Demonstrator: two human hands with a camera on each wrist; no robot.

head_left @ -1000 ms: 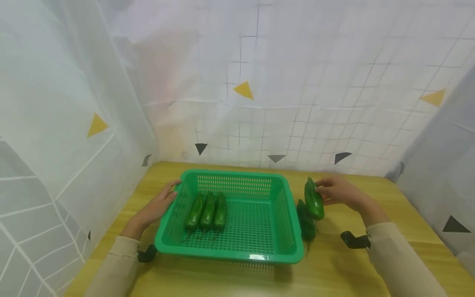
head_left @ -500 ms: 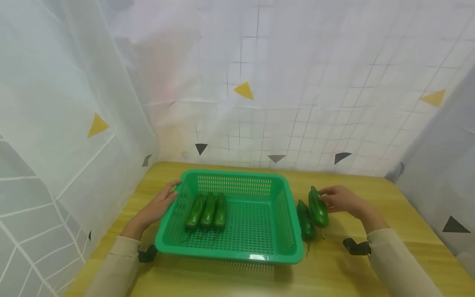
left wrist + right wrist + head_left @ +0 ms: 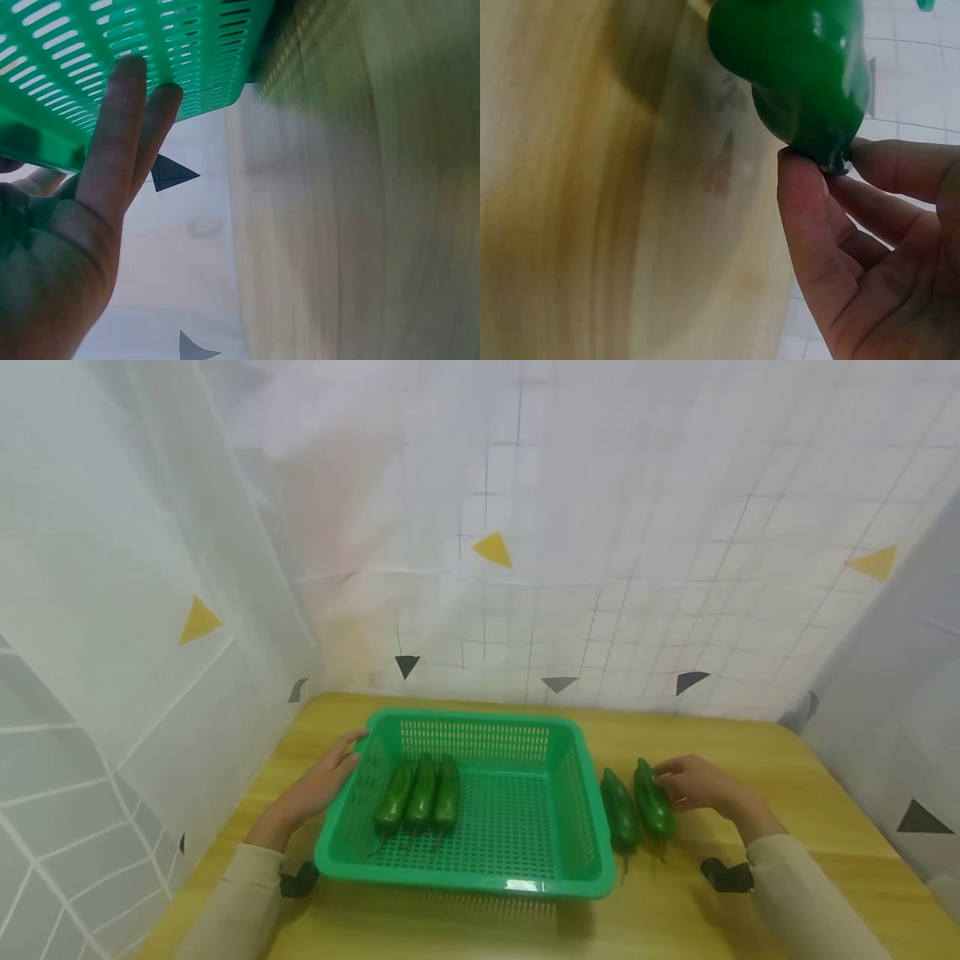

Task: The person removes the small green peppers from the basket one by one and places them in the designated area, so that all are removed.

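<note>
My left hand is at the left side of a green plastic basket. In the left wrist view, its straight fingers lie against the slotted outer wall. Three long green peppers lie side by side at the left inside the basket, stems toward me. Right of the basket, my right hand pinches another green pepper near its far, stemless end, with thumb and fingertips. This pepper is low at the wooden table; whether it fully touches is unclear. A further green pepper lies between it and the basket.
A wooden table carries the basket and peppers. White sheeting with grid lines and triangles hangs behind and at both sides, close to the table's edges. Each wrist bears a black camera mount.
My right hand has lowered the pepper toward the table and shifted it slightly right, apart from the pepper beside the basket. My left hand and the basket have stayed in place.
</note>
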